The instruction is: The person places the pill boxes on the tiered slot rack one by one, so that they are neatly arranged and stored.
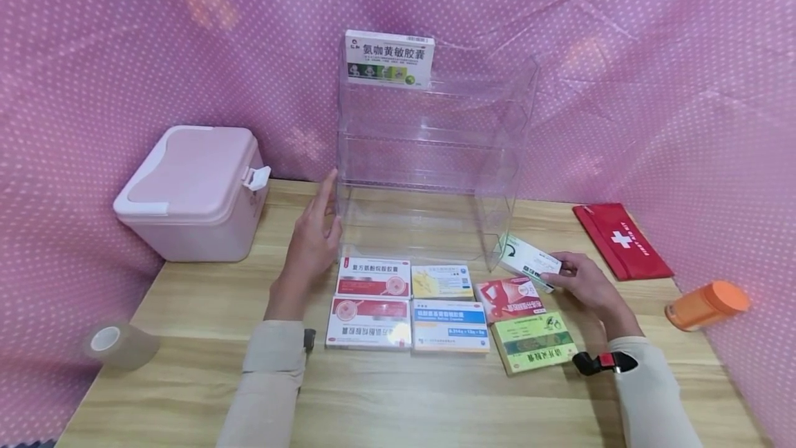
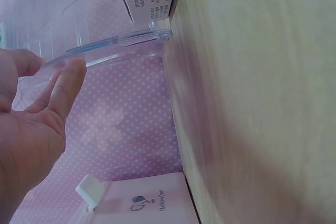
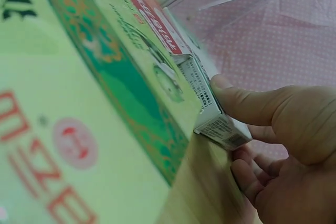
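Note:
A clear acrylic display rack [image 1: 423, 157] with several tiers stands at the back middle of the table. Against its left side rests my left hand [image 1: 311, 240], fingers extended; the left wrist view shows the thumb and fingertips at the panel's edge. My right hand [image 1: 587, 285] pinches the near end of a white and green medicine box [image 1: 528, 261] by the rack's lower right corner. In the right wrist view the thumb lies over that box [image 3: 210, 93], with fingers below. Another white and green medicine box [image 1: 390, 61] sits in the rack's top tier at the left.
Before the rack lie red-and-white boxes [image 1: 373, 278], a yellow box [image 1: 443, 282], a blue-and-white box [image 1: 450, 327], a red box [image 1: 510, 299] and a green box [image 1: 535, 342]. Around them are a pink medicine chest [image 1: 193, 185], tape roll [image 1: 121, 344], red first-aid pouch [image 1: 622, 240] and orange bottle [image 1: 705, 306].

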Demonstrator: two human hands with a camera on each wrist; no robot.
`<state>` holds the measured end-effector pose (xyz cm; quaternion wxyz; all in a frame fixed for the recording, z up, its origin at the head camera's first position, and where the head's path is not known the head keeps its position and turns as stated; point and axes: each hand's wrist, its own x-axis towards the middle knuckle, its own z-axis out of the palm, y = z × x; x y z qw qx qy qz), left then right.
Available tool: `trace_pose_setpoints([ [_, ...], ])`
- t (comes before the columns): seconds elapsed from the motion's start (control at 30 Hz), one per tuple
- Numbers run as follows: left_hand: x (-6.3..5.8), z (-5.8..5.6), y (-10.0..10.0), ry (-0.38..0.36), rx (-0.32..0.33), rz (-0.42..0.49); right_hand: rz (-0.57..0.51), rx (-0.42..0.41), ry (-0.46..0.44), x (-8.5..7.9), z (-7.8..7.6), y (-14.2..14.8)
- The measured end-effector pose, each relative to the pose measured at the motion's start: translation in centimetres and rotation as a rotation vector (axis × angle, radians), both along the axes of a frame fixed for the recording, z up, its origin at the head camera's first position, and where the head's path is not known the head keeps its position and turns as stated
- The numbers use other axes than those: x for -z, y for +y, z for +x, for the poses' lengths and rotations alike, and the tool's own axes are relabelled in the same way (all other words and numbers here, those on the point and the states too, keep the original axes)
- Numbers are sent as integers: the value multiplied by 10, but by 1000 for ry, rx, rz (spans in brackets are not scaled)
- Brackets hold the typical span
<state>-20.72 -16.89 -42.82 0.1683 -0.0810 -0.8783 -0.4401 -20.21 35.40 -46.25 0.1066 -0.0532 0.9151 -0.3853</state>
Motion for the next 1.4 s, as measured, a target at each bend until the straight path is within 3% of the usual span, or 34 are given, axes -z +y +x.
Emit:
trace_pose_setpoints([
  [0.4, 0, 0, 1, 0, 3, 2, 10, 112, 36, 4, 6, -2],
  [1.13, 1, -1, 0, 30, 9, -1, -96, 172, 108, 2, 13, 0],
  [1.4, 1, 0, 0, 24, 13, 4, -86, 190, 129, 3, 13, 4],
])
